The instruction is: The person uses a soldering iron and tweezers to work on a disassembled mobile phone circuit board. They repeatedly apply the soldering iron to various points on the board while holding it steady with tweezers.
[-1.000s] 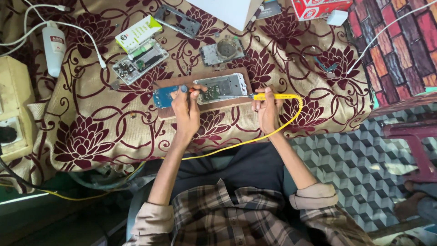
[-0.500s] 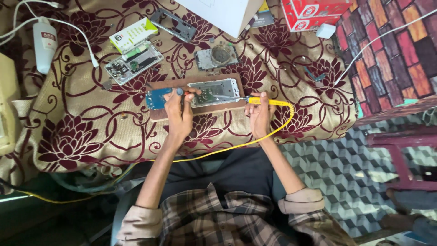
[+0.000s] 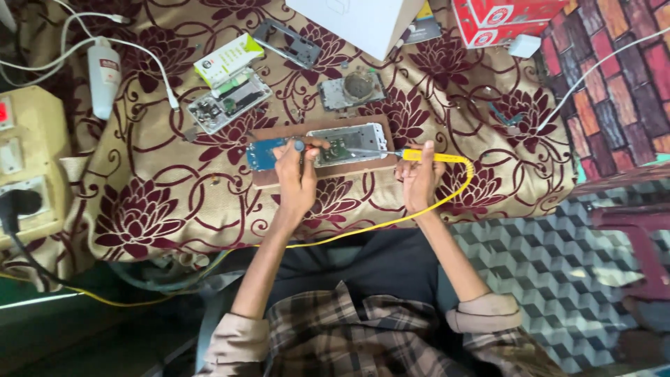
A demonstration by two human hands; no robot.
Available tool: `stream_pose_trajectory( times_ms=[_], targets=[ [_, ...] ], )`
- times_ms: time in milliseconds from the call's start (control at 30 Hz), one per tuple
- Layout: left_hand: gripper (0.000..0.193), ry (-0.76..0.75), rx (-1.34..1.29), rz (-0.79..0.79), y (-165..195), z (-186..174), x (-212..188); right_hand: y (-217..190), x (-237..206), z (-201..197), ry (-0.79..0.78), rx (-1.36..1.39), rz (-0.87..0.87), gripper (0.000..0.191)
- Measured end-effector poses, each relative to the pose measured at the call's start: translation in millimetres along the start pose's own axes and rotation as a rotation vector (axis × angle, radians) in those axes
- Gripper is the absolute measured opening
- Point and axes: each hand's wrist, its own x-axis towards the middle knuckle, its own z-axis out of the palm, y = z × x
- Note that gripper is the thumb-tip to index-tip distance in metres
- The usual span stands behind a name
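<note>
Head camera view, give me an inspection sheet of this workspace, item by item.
Surface: maroon-flowered beige cloth over the table.
Job's things: opened silver phone frame on a brown wooden board; blue circuit part beside it.
Clutter: grey phone body, round-part module, white box, red carton.
Grippers: left hand grips a small tool on the frame; right hand holds a yellow-handled iron.
Cables: yellow cord; white cables.
Surroundings: switchboard, patterned floor.
</note>
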Motion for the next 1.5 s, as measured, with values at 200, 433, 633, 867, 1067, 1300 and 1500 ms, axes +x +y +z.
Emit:
stream_pose_trajectory(
  times_ms=[200, 433, 633, 867, 1067, 1300, 1500],
  targets=[
    [0.021, 0.002, -0.031, -0.062, 0, 2, 0, -1, 2, 0, -0.016, -0.044, -0.024, 0.049],
    [0.021, 0.024, -0.009, -0.012, -4, 5, -1, 1, 2, 0, 0.01, -0.102, -0.057, 0.051],
    [0.022, 0.029, -0.012, 0.0, -6, 5, -4, 0, 2, -3, -0.017, -0.034, -0.053, 0.049],
    [0.014, 0.074, -0.112, -0.013, -12, 6, -3, -1, 2, -4, -0.035, 0.038, -0.029, 0.05],
    [0.014, 0.034, -0.283, -0.069, -8, 15, -1, -4, 1, -3, -0.019, 0.033, -0.008, 0.053],
    [0.013, 0.038, 0.116, 0.094, -7, 23, 5, -3, 0, -3, 0.001, 0.06, -0.001, 0.047],
    [0.016, 0.029, 0.079, -0.03, -7, 22, 3, -2, -1, -2, -0.052, 0.062, -0.047, 0.042]
  ],
)
